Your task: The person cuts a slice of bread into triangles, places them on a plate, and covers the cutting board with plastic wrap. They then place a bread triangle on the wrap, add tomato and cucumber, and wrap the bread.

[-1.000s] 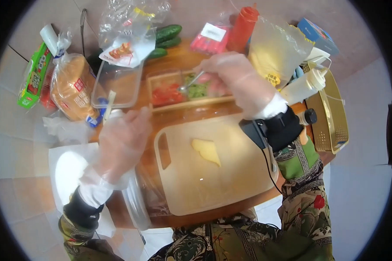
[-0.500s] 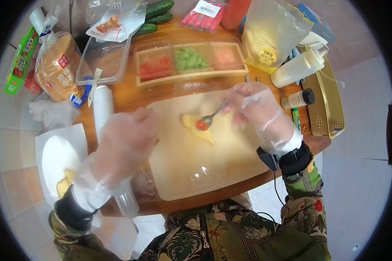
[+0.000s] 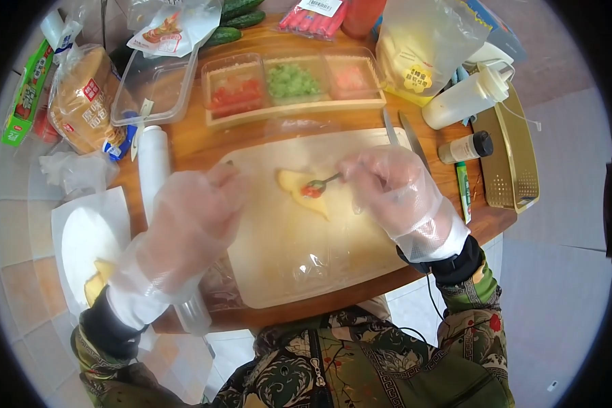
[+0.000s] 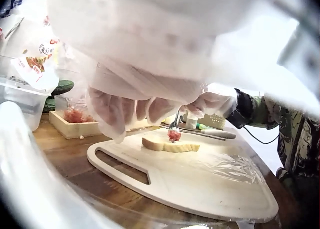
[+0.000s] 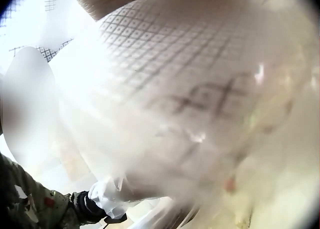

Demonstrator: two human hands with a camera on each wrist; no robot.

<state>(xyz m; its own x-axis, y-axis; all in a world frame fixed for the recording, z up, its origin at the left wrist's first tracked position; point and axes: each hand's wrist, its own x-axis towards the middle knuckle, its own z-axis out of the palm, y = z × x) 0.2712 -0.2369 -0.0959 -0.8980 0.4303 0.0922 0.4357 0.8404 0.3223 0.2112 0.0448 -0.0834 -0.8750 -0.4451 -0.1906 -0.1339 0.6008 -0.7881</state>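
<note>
My right hand (image 3: 391,187), in a clear plastic glove, pinches a small metal spoon (image 3: 331,179). The spoon bears chopped red food (image 4: 174,135) low over a piece of sliced bread (image 3: 294,178). That bread lies on a pale cutting board (image 3: 272,272). Also gloved, my left hand (image 3: 194,214) hovers by the board's left side with loosely bent fingers and nothing in them. The right wrist view is mostly blurred glove and hides the spoon.
Behind the board stands a wooden tray (image 3: 299,112) with red, green and pink chopped food in clear boxes. Knives (image 3: 411,136) lie at the board's far right corner. A squeeze bottle (image 3: 462,102), spice jar (image 3: 466,147) and gold basket (image 3: 513,163) stand right; bagged bread (image 3: 81,102) stands left.
My right hand has come from the wooden tray back over the board, bringing the spoon with red food down to the bread. My left hand has stayed by the board's left side.
</note>
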